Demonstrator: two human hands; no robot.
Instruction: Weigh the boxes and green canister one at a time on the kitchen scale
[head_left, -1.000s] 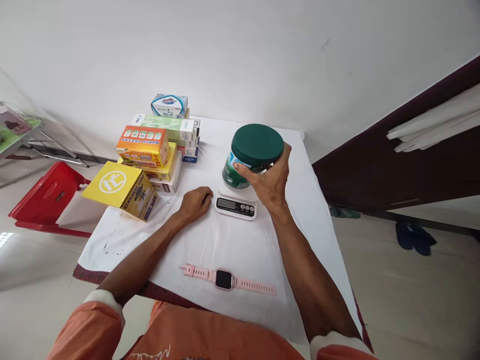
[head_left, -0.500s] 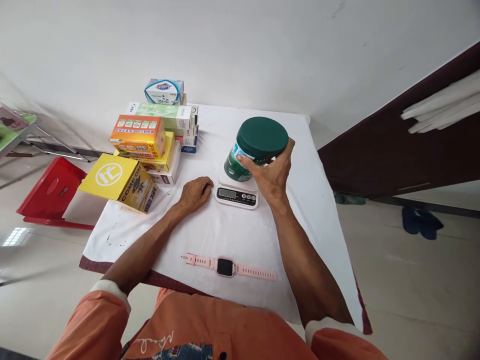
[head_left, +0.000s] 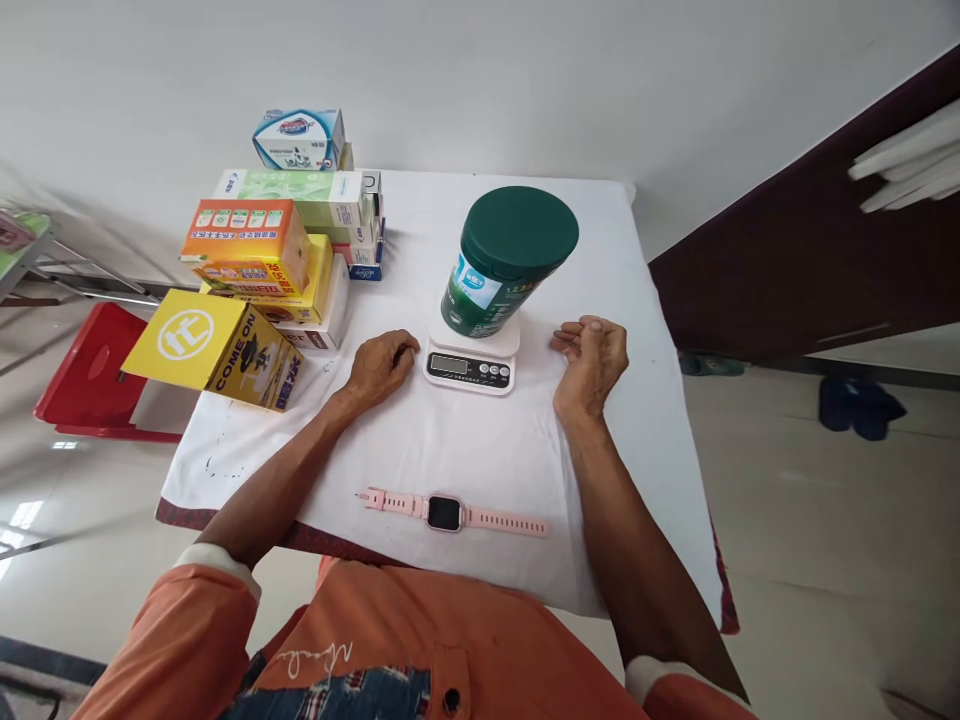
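Note:
A green can with a dark green lid (head_left: 508, 258) stands on a small white kitchen scale (head_left: 470, 362) in the middle of the white-clothed table (head_left: 465, 450). My right hand (head_left: 592, 358) rests on the cloth just right of the scale, fingers loosely curled, holding nothing. My left hand (head_left: 382, 365) lies on the cloth just left of the scale, fingers curled under, with nothing visible in it. A pink smartwatch (head_left: 450, 512) lies flat near the table's front edge.
A stack of boxes (head_left: 300, 240) stands at the back left, with a yellow box (head_left: 214, 348) at the left edge. A red stool (head_left: 82, 380) stands on the floor to the left. Dark shoes (head_left: 855, 408) lie on the floor at right.
My right hand has let go of the green can, which now stands alone on the scale, and has come down to the cloth at right. The left hand stayed put.

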